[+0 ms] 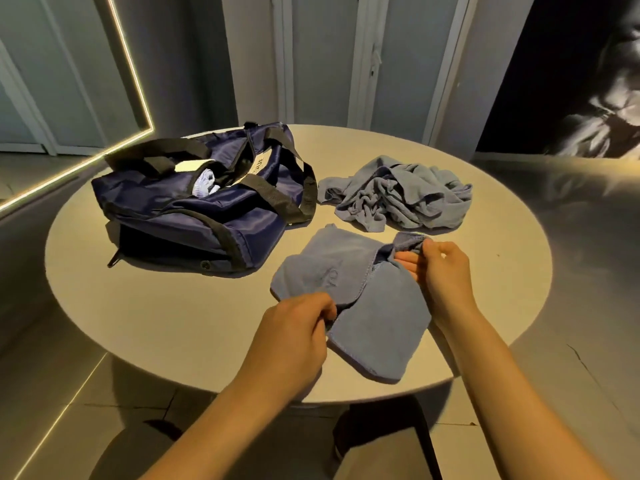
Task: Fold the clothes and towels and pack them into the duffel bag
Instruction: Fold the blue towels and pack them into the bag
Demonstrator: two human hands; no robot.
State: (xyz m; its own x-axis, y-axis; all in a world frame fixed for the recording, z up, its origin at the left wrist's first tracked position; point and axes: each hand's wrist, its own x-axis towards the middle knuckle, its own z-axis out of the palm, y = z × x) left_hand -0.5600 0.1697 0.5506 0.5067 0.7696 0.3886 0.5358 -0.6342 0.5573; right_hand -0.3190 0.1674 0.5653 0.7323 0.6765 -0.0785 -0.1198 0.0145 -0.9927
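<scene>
Two blue pieces lie outside the navy duffel bag (194, 216), so the task looks roughly mid-way. Blue towel (374, 306) lies flat on the near side of the round table (138, 323), partly folded, one flap lapped over the other. Left hand (294, 327) pinches its near-left edge, fingers curled. Right hand (440, 271) pinches the far-right corner between thumb and fingertips. Crumpled blue cloth (398, 195) sits in a heap behind it, near the bag's right end, unfolded; towel or garment, cannot tell. Bag sits at left on the table, unzipped, straps flopped over the top. One pale blue item (204, 187) shows through the opening, seemingly packed; the rest of the inside is hidden. Left to do: finish this fold, fold the heap, pack both.
</scene>
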